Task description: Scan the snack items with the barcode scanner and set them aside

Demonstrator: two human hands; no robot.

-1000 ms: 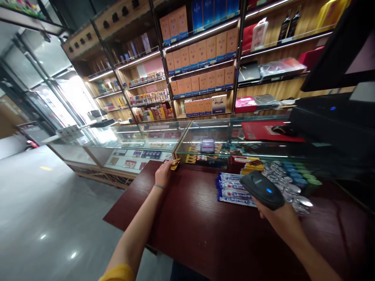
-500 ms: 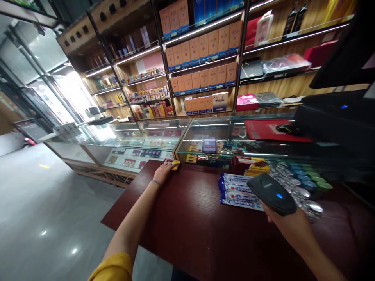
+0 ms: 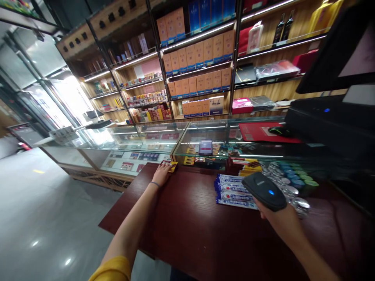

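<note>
In the head view, my right hand [image 3: 278,218] is wrapped around the handle of a black barcode scanner [image 3: 263,191] with a lit blue light on top. The scanner's front end points left, over the right part of several blue-and-white packets [image 3: 234,191] lying side by side on the dark red-brown counter [image 3: 187,218]. At the counter's far left edge, my left hand [image 3: 161,175] has its fingers closed over a small yellow-and-brown snack packet [image 3: 173,167]. The fingers hide part of that packet.
Right of the blue-and-white packets stand several silver-topped cans [image 3: 284,181] and green-and-blue cans [image 3: 299,175]. Yellow packets [image 3: 250,167] lie behind them. Glass display cases [image 3: 146,136] border the counter's far side. A black monitor [image 3: 336,50] overhangs the right, near a red mat [image 3: 254,132].
The view has swung slightly to the right, so most things sit a little further left. Both hands keep the same hold, on the snack packet and the scanner.
</note>
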